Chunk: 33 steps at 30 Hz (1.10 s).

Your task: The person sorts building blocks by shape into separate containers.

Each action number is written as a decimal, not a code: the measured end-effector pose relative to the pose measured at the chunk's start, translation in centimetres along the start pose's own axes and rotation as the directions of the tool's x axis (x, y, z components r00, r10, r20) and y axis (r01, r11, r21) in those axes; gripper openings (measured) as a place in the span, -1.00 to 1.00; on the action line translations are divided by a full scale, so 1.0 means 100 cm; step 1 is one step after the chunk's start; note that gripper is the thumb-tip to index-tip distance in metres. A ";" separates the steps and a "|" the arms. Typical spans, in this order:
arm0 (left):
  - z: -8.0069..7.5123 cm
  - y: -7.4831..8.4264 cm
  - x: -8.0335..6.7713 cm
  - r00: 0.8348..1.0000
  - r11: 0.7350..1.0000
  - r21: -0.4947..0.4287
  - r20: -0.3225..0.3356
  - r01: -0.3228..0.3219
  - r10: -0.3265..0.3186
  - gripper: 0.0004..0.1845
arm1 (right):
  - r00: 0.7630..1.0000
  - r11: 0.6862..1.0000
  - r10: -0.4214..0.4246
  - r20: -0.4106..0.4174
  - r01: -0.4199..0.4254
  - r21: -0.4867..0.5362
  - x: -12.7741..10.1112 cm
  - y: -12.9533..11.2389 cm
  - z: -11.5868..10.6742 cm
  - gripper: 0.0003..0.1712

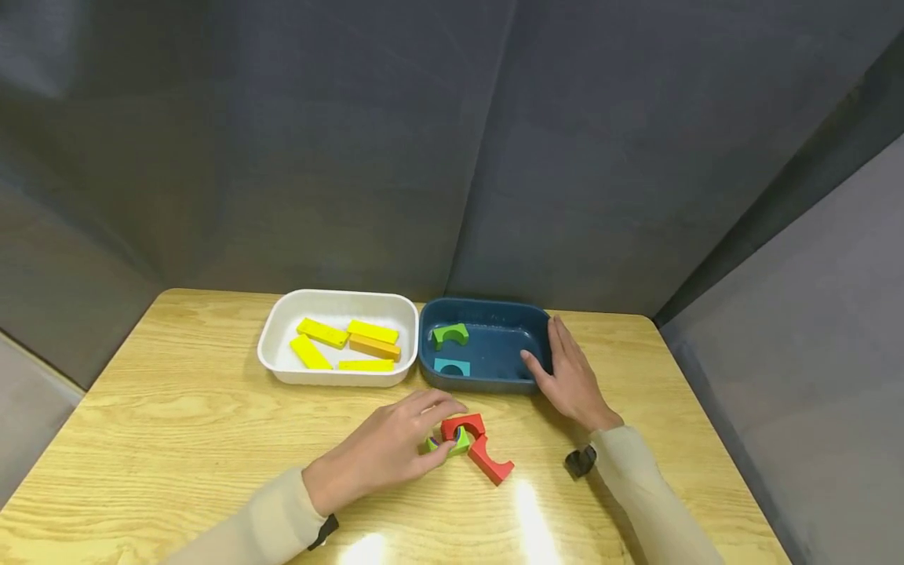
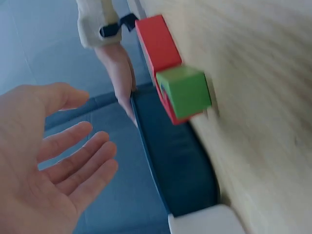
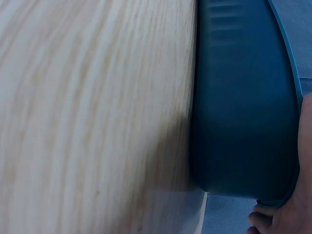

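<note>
My left hand (image 1: 387, 444) hovers beside a small pile of arch-shaped blocks on the wooden table. Its fingers are spread and, in the left wrist view, stay apart from the green arch block (image 2: 187, 92). Against that green block sits one red arch block (image 1: 473, 422), and a second red arch block (image 1: 489, 464) lies just to the right. My right hand (image 1: 574, 386) holds the right end of the dark blue bin (image 1: 497, 353), thumb over the rim and fingers along the outer wall. Inside this bin are a green arch block (image 1: 450, 335) and a teal arch block (image 1: 453, 367).
A white bin (image 1: 339, 378) stands against the blue bin's left side, with several yellow blocks (image 1: 311, 352) and an orange-yellow block (image 1: 374, 346) in it. Behind both bins, a dark grey partition (image 1: 353, 157) rises at the table's (image 1: 176, 408) back edge.
</note>
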State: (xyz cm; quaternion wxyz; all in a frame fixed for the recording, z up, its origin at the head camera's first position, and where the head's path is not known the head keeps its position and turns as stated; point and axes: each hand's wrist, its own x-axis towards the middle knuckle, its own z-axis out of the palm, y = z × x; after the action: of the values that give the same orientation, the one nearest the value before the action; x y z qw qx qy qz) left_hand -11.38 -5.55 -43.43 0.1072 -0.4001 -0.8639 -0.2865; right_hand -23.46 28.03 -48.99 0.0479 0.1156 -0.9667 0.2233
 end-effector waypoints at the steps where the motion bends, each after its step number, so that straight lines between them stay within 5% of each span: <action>1: 0.002 0.002 0.001 1.000 1.000 0.000 0.010 -0.006 0.006 -0.52 | 1.000 1.000 -0.001 -0.003 0.001 -0.002 0.001 0.000 -0.001 0.11; 8: 0.020 0.010 0.009 0.993 0.996 0.014 0.080 -0.090 0.088 -0.58 | 1.000 1.000 -0.011 -0.014 0.010 -0.012 0.003 -0.003 -0.005 0.09; 17: 0.035 0.016 0.023 0.964 0.978 0.111 0.219 -0.177 0.149 -0.58 | 1.000 1.000 -0.001 -0.019 0.001 -0.014 -0.002 -0.002 -0.002 0.10; 28: 0.050 0.025 0.036 0.941 0.930 0.232 0.255 -0.284 0.224 -0.56 | 1.000 1.000 0.015 -0.009 -0.015 -0.021 -0.002 -0.003 -0.003 0.09; 33: 0.055 0.025 0.038 0.929 0.931 0.227 0.303 -0.286 0.212 -0.58 | 1.000 1.000 0.020 -0.004 -0.020 -0.022 -0.002 -0.003 -0.002 0.09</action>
State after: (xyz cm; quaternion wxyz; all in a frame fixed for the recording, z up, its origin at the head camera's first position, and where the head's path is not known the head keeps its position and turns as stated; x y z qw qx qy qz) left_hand -11.75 1.27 -45.33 0.0758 -0.5249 -0.8426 -0.0936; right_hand -23.17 27.91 -48.68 0.0487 0.1049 -0.9701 0.2134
